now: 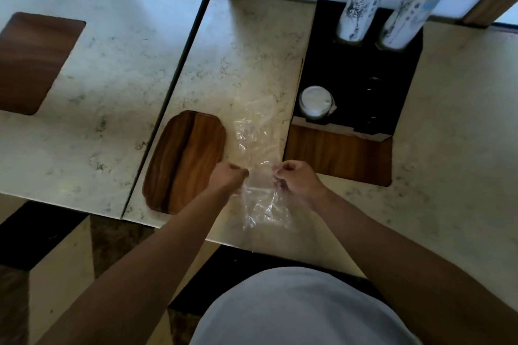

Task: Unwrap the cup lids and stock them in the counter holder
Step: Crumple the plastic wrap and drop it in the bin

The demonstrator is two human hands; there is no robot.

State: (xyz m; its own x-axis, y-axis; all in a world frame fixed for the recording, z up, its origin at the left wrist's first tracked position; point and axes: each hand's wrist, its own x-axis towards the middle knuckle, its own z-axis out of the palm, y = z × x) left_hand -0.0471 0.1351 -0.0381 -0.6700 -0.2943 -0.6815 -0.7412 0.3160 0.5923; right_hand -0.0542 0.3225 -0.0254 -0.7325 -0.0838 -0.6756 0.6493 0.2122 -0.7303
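A clear, crumpled plastic wrapper [259, 145] lies stretched over the marble counter, running from near the holder down to the front edge. My left hand [228, 176] pinches its left side and my right hand [297, 178] pinches its right side, a short gap apart. The wrapper looks empty. A stack of white cup lids [315, 102] stands in the front left slot of the black counter holder [356, 75], to the right of the wrapper.
Two stacks of printed paper cups [358, 8] [407, 15] rise from the holder's back slots. A wooden oval inset [186, 161] lies left of my hands, a wooden panel [339, 154] in front of the holder, another wooden inset [30, 61] far left.
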